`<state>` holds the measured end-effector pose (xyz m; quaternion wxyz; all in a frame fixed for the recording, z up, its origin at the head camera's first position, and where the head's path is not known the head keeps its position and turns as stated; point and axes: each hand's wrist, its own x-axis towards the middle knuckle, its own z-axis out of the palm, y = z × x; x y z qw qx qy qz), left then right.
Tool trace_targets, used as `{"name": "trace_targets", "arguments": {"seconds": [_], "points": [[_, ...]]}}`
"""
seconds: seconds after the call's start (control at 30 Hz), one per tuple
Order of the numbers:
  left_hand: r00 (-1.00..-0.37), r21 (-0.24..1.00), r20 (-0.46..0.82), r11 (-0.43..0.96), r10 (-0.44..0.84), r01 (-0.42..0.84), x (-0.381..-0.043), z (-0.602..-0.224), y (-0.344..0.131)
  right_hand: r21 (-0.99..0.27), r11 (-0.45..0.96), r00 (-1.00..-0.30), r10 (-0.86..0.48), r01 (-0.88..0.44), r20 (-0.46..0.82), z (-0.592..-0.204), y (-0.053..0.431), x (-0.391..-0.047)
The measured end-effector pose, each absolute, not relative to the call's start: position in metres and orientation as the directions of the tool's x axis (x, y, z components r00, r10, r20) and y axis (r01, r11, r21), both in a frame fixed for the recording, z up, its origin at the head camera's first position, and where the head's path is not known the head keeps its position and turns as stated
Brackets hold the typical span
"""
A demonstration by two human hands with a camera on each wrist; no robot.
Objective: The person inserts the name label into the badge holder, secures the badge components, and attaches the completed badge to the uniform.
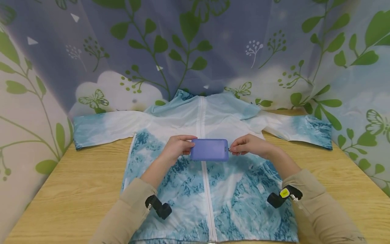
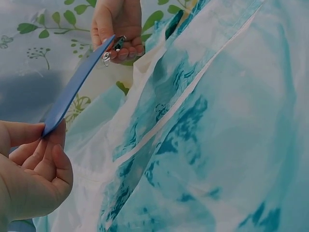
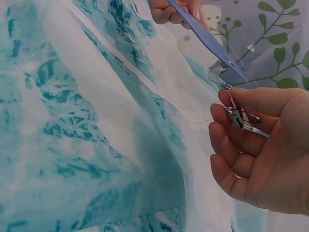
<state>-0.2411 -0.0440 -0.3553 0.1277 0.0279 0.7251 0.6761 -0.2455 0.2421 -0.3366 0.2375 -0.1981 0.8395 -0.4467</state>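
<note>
A flat blue-purple card holder (image 1: pixel 210 149) is held level above the jacket (image 1: pixel 182 189), its long side running left to right. My left hand (image 1: pixel 178 149) pinches its left end between thumb and fingers. From the right end hangs a short clear strap with a metal badge clip (image 3: pixel 237 116). My right hand (image 3: pixel 265 150) grips that clip between thumb and curled fingers. In the left wrist view the card holder (image 2: pixel 79 84) shows edge-on, slanting from one hand to the other. The jacket, white and teal with a front zipper, lies spread out beneath both hands.
A wooden table (image 1: pixel 76 189) carries the jacket, whose left sleeve (image 1: pixel 106 127) and right sleeve (image 1: pixel 304 128) stretch out to the sides. Behind and at both sides hangs a leaf-patterned curtain (image 1: pixel 225 44). Each wrist wears a black camera (image 1: pixel 158 206).
</note>
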Motion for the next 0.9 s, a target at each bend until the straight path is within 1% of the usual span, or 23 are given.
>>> {"name": "trace_targets", "arguments": {"seconds": [0.4, 0.9], "points": [[-0.967, 0.987, -0.153, 0.082, 0.202, -0.139, -0.2413, -0.3562, -0.0439, -0.852, 0.513, -0.804, -0.547, -0.102, -0.233, -0.3389, 0.2389, -0.2454], [-0.968, 0.986, -0.16, 0.08, 0.193, -0.147, -0.2416, -0.3556, -0.0447, -0.85, 0.517, -0.822, -0.524, -0.101, -0.221, -0.3379, 0.2326, -0.2454]]}}
